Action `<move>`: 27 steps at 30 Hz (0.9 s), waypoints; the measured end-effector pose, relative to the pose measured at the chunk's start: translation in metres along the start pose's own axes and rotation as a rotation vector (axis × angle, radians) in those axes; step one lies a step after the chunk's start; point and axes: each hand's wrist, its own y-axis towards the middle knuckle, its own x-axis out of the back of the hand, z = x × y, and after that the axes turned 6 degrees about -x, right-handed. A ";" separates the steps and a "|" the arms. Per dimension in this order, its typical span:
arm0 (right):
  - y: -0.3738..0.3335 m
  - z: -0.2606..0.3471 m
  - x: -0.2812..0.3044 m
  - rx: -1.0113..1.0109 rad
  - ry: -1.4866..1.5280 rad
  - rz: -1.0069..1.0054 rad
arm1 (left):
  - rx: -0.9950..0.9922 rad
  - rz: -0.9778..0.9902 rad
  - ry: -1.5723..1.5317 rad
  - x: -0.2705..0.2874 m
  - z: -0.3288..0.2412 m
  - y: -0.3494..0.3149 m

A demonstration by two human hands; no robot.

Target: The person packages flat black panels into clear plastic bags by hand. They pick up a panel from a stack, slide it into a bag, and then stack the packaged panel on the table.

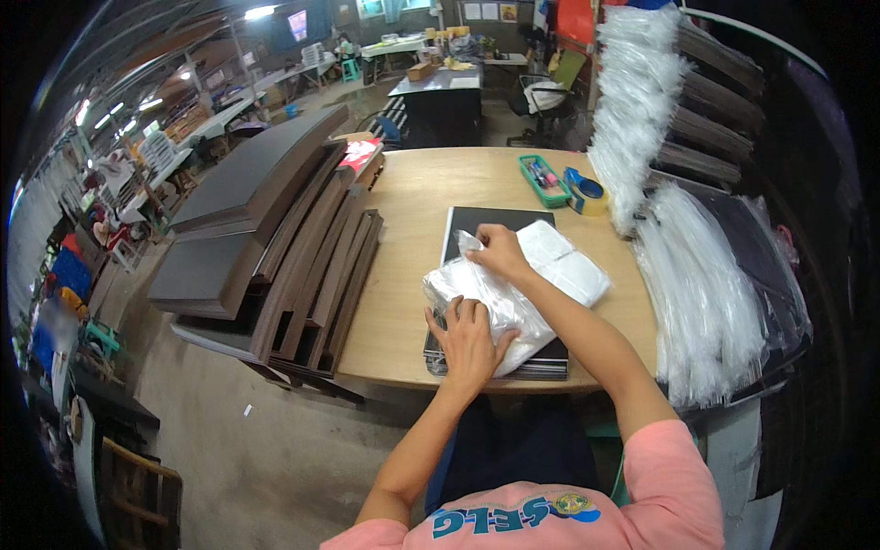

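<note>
A wrapped white bundle in clear plastic lies on a stack of black boards point(477, 218) near the table's front edge. My right hand point(500, 252) is closed, pinching a raised fold of the clear plastic wrap point(469, 246) at the bundle's far side. Spread over the wrap's near left part, my left hand point(469, 346) rests with its fingers apart, gripping nothing. To the right, a white folded packet point(561, 261) sits beside the wrap, partly under my right forearm. What lies inside the wrap cannot be made out.
Tall stacks of dark boards point(266, 174) stand on the left. A green basket of small items point(543, 181) and tape rolls point(587, 190) are at the table's far right. Plastic sleeves point(697, 293) hang over the right side, below piled boards point(715, 101).
</note>
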 end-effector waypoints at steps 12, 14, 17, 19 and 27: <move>0.019 0.040 0.031 0.305 -0.239 0.427 | 0.312 -0.127 -0.622 -0.037 0.062 0.000; 0.009 0.035 0.042 0.172 0.125 0.740 | 0.492 0.218 -0.337 -0.003 0.047 0.043; 0.022 -0.058 0.081 -0.134 -0.237 0.065 | 0.414 0.259 -0.247 -0.026 0.047 0.060; 0.002 -0.123 0.113 -0.424 -0.724 -0.174 | 0.435 0.336 -0.213 -0.050 0.047 0.058; -0.056 -0.152 0.135 -0.614 -0.397 -0.178 | 0.585 -0.155 -1.618 -0.050 0.082 0.073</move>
